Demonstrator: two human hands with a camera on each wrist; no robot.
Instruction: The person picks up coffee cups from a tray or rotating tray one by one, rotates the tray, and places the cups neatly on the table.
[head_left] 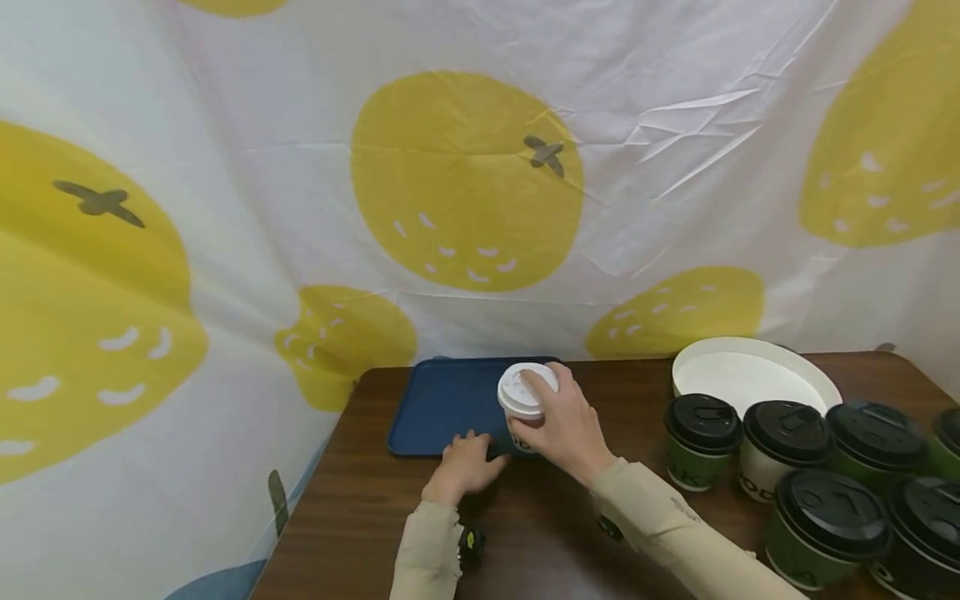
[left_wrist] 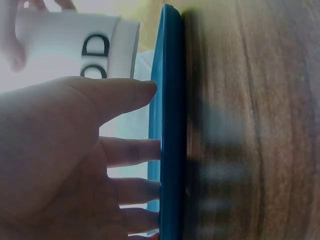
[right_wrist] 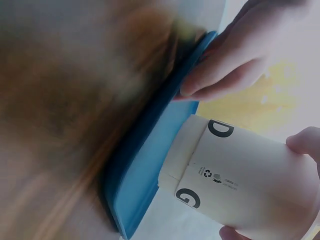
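Observation:
My right hand (head_left: 568, 425) grips a white paper cup (right_wrist: 245, 175) with a white lid (head_left: 522, 385). In the head view the cup overlaps the near right part of a blue tray (head_left: 450, 404). Dark letters and small print mark its side in the right wrist view, where its base is close over the tray. My left hand (head_left: 467, 467) rests at the tray's near edge. Seen from the left wrist, its fingers are straight and spread, with thumb and fingertips right at the raised blue rim (left_wrist: 172, 130).
Several lidded paper cups stand on the right of the brown wooden table (head_left: 360, 500), among them a green one (head_left: 697, 467) with a black lid. Behind them lies a round white tray (head_left: 738, 375). A fruit-patterned curtain (head_left: 300, 233) hangs along the table's back and left.

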